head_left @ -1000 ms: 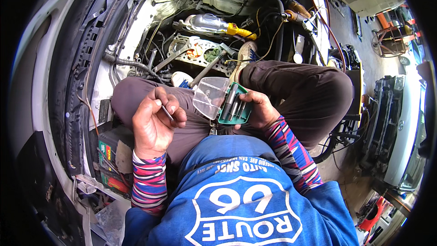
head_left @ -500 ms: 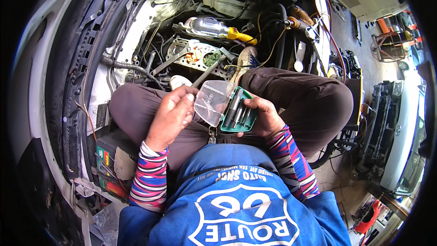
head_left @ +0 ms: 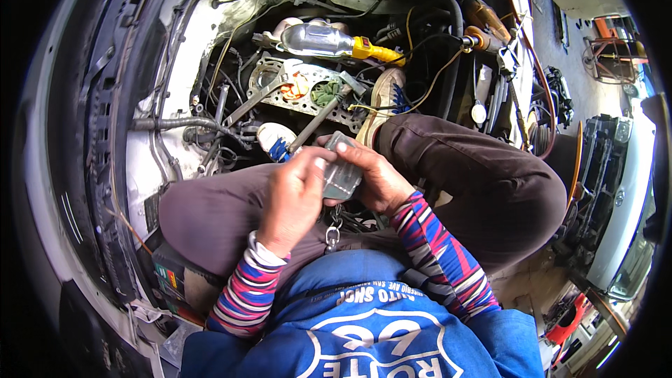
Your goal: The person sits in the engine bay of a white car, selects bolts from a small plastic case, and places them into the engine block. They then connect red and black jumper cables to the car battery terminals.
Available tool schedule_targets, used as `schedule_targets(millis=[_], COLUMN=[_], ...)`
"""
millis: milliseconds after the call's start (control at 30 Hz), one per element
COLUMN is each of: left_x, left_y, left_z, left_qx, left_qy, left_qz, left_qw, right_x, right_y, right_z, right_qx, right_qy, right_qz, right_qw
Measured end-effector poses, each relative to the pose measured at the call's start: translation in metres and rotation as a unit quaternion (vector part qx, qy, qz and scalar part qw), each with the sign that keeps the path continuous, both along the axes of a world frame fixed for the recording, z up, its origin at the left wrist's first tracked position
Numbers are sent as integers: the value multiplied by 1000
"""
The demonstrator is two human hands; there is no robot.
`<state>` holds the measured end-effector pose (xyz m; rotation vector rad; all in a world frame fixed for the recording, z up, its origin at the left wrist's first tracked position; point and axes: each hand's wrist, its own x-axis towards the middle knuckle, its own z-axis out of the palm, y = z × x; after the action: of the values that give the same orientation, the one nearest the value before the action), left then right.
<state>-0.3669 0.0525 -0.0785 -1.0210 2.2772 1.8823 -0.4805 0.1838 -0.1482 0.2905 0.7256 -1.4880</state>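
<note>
Over my lap, between both hands, is a small plastic case [head_left: 343, 180] with its clear lid folded down. Its green base is mostly hidden beneath the lid and my fingers. My right hand [head_left: 380, 176] grips the case from the right, thumb across its upper part. Against its left edge, the fingers of my left hand [head_left: 295, 192] are curled and pressing. The pieces inside are too dim to make out through the lid. Just beyond my hands a hammer-like tool [head_left: 318, 119] with a long grey handle rests by the engine block [head_left: 287, 70].
I sit cross-legged in an engine bay. A work lamp [head_left: 318, 40] with a yellow handle lies behind the block. A long wrench [head_left: 255, 101] slants across the block's left side. Orange and green rags [head_left: 325, 92] fill its bores. At right are an orange-handled tool [head_left: 483, 38] and hoses.
The case's clear lid has swung from open to folded down over the green base. My left hand has moved right, onto the case. The view has shifted slightly.
</note>
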Motion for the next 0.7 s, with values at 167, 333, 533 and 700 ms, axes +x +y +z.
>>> schedule_targets(millis=[167, 333, 533, 700], left_x=[-49, -103, -121, -124], left_y=[-73, -123, -165, -175], left_z=[-60, -183, -294, -308], left_qx=[20, 7, -291, -329], left_qy=[-66, -174, -94, -90], left_qz=[65, 91, -87, -187], left_qw=[995, 981, 948, 921], right_x=[-5, 9, 7, 5], right_y=[-12, -2, 10, 4], right_z=[-57, -94, -100, -100], right_qx=[9, 125, 190, 185], right_qy=[12, 82, 93, 40], right_qz=[10, 29, 42, 5], right_qw=[1000, 988, 976, 982])
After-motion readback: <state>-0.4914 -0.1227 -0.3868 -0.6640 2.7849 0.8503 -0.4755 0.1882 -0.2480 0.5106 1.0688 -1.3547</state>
